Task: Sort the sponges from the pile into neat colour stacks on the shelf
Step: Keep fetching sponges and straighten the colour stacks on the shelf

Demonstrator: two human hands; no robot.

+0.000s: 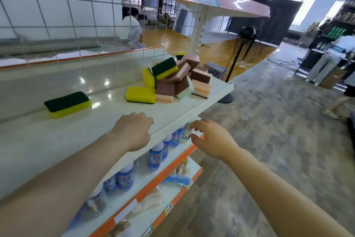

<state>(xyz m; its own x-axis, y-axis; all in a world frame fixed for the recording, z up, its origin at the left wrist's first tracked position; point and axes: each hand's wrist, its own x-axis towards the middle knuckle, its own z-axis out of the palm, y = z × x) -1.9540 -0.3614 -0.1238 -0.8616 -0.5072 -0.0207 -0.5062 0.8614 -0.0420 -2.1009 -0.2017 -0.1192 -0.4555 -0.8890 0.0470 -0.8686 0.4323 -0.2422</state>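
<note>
Head view, and we sweep from left to right along the white shelf (57, 140). Far left of the pile (172, 79), well apart from it, one yellow sponge (68, 104) lies flat with its dark green scrub face up, alone on the shelf. Nearer the shelf's front edge, below and left of the pile, the left hand (132, 131) rests on the board, fingers curled loosely over the surface and holding nothing. Then the pile itself, near the shelf's right end: yellow-and-green sponges on its left side, one lying flat (140, 95), one standing on edge, one perched on top, with brown-and-pink sponges (200, 75) tumbled against each other to the right. Below and right of the pile, just off the shelf's front edge, the right hand (209, 138) hovers with fingers spread and slightly bent, gripping nothing. Its fingertips are close to the blue-and-white bottles (156, 155) lined up on the lower shelf; contact there I cannot tell.
</note>
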